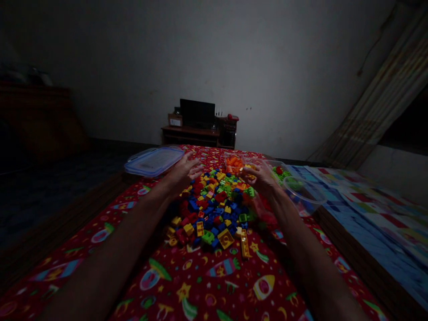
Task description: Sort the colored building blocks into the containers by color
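Note:
A heap of small plastic building bricks (214,207) in red, blue, yellow, green and orange lies on a red patterned sheet (214,285). My left hand (182,171) rests at the far left edge of the heap with its fingers curled loosely over the bricks. My right hand (259,178) is at the far right edge, fingers pinched around what looks like a small yellow or orange brick. Clear plastic containers (301,189) beside my right hand hold sorted bricks: orange ones (234,162) at the back, green ones (284,174) further right.
A clear blue-rimmed lid (154,161) lies at the back left of the sheet. A second mattress with a blue patterned cover (368,209) lies to the right. A low wooden stand with a dark screen (197,115) is against the far wall. The room is dim.

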Demonstrator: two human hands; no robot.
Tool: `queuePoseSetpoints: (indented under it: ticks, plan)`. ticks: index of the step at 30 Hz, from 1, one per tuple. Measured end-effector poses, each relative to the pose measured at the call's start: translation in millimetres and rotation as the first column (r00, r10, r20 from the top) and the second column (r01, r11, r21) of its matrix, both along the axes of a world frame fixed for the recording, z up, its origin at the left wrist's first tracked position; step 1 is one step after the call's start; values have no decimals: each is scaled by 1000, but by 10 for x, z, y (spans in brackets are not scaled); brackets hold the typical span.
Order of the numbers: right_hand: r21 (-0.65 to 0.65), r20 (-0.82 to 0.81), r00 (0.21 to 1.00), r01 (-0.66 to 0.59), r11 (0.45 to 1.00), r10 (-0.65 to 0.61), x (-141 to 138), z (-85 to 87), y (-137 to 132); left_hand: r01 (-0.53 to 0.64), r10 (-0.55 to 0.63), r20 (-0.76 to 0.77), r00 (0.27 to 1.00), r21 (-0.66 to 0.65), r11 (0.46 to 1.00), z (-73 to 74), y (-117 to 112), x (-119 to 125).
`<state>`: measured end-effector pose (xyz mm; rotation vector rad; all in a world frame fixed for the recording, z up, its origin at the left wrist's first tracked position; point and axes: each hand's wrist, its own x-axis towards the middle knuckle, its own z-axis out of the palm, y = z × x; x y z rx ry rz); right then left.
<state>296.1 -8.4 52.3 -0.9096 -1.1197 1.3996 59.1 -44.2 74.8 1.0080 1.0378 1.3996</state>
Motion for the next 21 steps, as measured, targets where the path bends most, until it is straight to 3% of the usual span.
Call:
queuePoseSetpoints:
  ticks: [3,8,12,16,18,21]
  plan:
    - [68,51,995,82,994,-85,246,89,252,-27,27,-5,1000,-21,999,65,-11,-73]
    - [50,176,955,235,971,-241,512,139,737,-38,36,-38,999,-44,998,43,18,-147]
    - [47,484,813,344,938,-322,635,121,973,-45,44,-102,994,-8,999,-7,80,-259]
    - [143,605,692,393,908,-394,627,144,1058,-90,91,-199,976,15,996,-69,176,-385]
    - [203,576,702,373,905,-419,557,165,1027,-116,115,-262,958,14,993,-106,225,-437]
    - [219,481,819,234,947,-313,387,187,842,-130,128,-319,939,14,991,-150,268,-496]
